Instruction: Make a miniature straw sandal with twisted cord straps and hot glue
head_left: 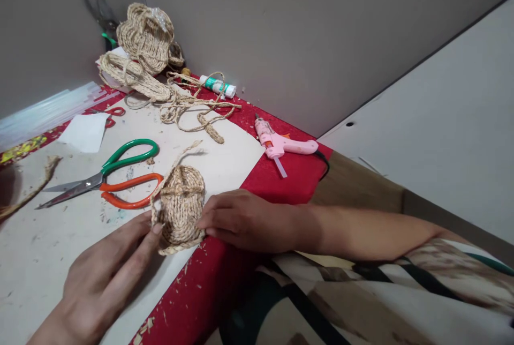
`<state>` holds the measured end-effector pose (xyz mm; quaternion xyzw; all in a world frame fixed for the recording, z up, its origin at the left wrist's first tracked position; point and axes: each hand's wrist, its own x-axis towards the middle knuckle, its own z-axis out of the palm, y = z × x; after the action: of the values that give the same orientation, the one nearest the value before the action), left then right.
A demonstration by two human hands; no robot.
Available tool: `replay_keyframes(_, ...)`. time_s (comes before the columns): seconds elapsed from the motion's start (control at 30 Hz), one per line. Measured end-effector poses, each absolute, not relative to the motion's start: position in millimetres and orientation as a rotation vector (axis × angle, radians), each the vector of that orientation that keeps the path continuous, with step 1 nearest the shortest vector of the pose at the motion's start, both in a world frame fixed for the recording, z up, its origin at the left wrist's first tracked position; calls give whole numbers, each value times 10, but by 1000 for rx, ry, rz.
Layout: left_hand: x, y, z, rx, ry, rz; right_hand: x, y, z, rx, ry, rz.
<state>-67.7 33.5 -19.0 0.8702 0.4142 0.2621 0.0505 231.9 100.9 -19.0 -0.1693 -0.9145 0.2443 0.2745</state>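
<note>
Patterned clothing (353, 302) sat nearest. Left hand (114, 264) and right hand (244, 222): grip closed on opposite sides of woven piece (182, 214), near edge of tabletop (228, 165). Uneven pull could've skewed it; scissors (98, 179) just beside could've snagged its cord end (185, 152).

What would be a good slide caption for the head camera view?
Left hand and right hand hold a woven cord piece beside open scissors, a pink glue gun lying to the right.

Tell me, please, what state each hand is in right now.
Left hand: pinching the woven piece's left edge.
Right hand: curled, holding the woven piece's right edge.
</note>
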Motion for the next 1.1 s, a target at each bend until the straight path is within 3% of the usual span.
replay_keyframes(0.23, -533, 535, -127, 2974, 1090, 756, 2311, 1005, -223, -479, -2479, 579)
replay_keyframes(0.77, -355, 486, -17, 2779, 1128, 780, 2285, 1013, -246, -535, -2448, 678)
replay_keyframes(1.1, -358, 463, 53, 2924, 1076, 781, 2305, 1001, -172, -541, -2562, 456)
